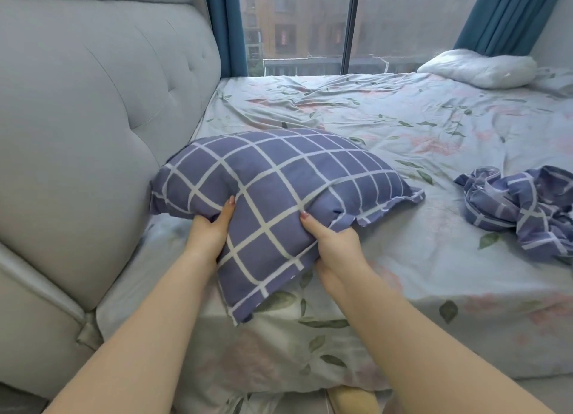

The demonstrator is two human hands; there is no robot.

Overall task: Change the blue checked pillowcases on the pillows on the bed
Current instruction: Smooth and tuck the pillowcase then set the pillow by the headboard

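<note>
Floral sheets cover the bed (pixel 403 134); at six o'clock, the left hand (pixel 210 227) and right hand (pixel 331 243) each pinch the checked pillow (pixel 273 172), likely to strip its case. A removed pillowcase (pixel 521 206) lies crumpled at three o'clock, a bare pillow (pixel 477 69) at one.

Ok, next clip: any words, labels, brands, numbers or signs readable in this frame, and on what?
None readable.
The checked pillow, gripped by the left hand and right hand, shows only its grid pattern and no visible tag.
The crumpled pillowcase, white pillow and floral sheet show no lettering.
The building outside the window is blurred; any signs on it cannot be made out.
</note>
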